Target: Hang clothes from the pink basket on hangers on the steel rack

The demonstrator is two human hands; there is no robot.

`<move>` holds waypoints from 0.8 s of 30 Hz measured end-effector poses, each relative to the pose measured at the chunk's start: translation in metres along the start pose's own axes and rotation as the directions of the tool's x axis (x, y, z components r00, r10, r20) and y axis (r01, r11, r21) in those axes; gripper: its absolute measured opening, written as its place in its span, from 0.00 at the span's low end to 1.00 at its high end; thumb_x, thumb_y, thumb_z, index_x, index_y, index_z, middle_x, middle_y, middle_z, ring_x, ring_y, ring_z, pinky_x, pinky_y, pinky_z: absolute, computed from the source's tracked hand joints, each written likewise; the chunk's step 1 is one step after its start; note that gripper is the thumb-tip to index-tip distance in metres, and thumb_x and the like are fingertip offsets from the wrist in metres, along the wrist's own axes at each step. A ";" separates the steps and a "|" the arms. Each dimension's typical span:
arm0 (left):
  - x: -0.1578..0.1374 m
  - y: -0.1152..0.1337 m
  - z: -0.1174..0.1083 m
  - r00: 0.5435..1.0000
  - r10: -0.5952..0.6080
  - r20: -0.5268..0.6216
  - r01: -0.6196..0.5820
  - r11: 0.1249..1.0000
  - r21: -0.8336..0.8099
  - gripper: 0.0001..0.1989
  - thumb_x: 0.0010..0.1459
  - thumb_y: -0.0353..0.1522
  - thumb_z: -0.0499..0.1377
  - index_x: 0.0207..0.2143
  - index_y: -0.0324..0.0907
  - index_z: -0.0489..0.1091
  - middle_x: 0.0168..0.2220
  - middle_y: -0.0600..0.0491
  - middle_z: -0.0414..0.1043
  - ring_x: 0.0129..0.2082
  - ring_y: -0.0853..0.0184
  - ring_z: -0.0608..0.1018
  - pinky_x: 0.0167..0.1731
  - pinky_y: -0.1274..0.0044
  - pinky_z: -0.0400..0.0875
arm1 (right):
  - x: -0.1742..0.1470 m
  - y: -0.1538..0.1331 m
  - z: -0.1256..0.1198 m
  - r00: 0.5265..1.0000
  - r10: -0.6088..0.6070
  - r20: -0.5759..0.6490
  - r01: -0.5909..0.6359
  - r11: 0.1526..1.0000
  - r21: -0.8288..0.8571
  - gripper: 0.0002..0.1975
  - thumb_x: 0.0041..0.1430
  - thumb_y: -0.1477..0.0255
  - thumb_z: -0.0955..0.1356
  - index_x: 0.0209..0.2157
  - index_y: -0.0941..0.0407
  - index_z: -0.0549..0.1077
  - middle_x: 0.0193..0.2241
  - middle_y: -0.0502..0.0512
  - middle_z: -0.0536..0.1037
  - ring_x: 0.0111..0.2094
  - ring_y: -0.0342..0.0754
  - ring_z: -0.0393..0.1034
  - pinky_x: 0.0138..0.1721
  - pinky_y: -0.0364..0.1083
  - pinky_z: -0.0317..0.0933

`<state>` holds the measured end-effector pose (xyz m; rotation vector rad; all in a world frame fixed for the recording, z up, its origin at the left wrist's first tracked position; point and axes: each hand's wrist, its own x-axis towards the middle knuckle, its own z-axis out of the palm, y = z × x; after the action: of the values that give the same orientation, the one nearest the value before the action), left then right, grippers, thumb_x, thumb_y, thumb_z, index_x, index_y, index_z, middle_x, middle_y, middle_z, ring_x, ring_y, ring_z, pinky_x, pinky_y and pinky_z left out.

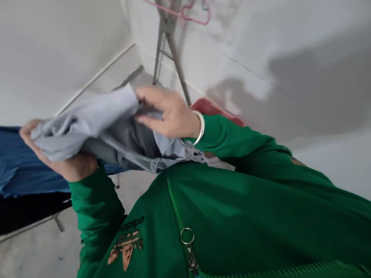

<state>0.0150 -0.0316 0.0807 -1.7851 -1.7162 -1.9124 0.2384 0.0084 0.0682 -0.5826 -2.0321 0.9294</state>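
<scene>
The single head-worn camera looks forward and steeply down from above the chest, with the fingers (154,123) close ahead, the green zip-up jacket (241,211) nearer below them, and metal rack legs (178,67) and pale wall (70,32) farther beyond them.

Your left hand (60,167) is raised at nine o'clock, fingers (29,128) curled, its forearm (93,200) rising from eight. Your right hand (174,112) sits near twelve, its fingers pointing toward nine, thumb (151,122) beneath.

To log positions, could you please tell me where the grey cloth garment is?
In the head view, the grey cloth garment is left of centre, held between the left hand and right hand, above the green jacket.
</scene>
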 end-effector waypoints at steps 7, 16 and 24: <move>0.025 0.023 -0.067 0.970 0.228 0.084 -0.243 0.916 0.320 0.08 0.51 0.31 0.55 0.30 0.34 0.70 0.25 0.59 0.63 0.28 0.75 0.68 0.34 0.79 0.65 | 0.070 0.025 0.019 0.904 -0.084 -0.420 0.106 0.994 0.030 0.02 0.56 0.74 0.65 0.29 0.54 0.66 0.29 0.48 0.65 0.36 0.44 0.65 0.46 0.46 0.60; 0.052 0.008 -0.122 0.928 -0.144 0.343 -0.120 0.758 0.641 0.16 0.56 0.34 0.58 0.32 0.23 0.69 0.26 0.59 0.62 0.36 0.71 0.72 0.49 0.64 0.68 | 0.111 0.023 0.024 0.928 -0.122 -0.352 0.211 0.951 0.226 0.16 0.64 0.75 0.64 0.24 0.55 0.54 0.22 0.44 0.51 0.26 0.38 0.46 0.31 0.40 0.48; 0.064 0.030 -0.152 0.977 0.097 0.190 -0.196 0.759 0.621 0.14 0.45 0.24 0.51 0.31 0.27 0.75 0.24 0.58 0.64 0.31 0.68 0.74 0.41 0.65 0.72 | 0.117 0.023 0.029 0.988 -0.117 0.097 0.123 0.991 -0.053 0.18 0.42 0.92 0.61 0.31 0.56 0.62 0.25 0.44 0.61 0.27 0.39 0.54 0.33 0.41 0.50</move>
<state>-0.0936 -0.1069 0.1840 -1.7238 -1.8815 -0.9563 0.1502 0.0886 0.0950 -0.4498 -2.1596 0.8413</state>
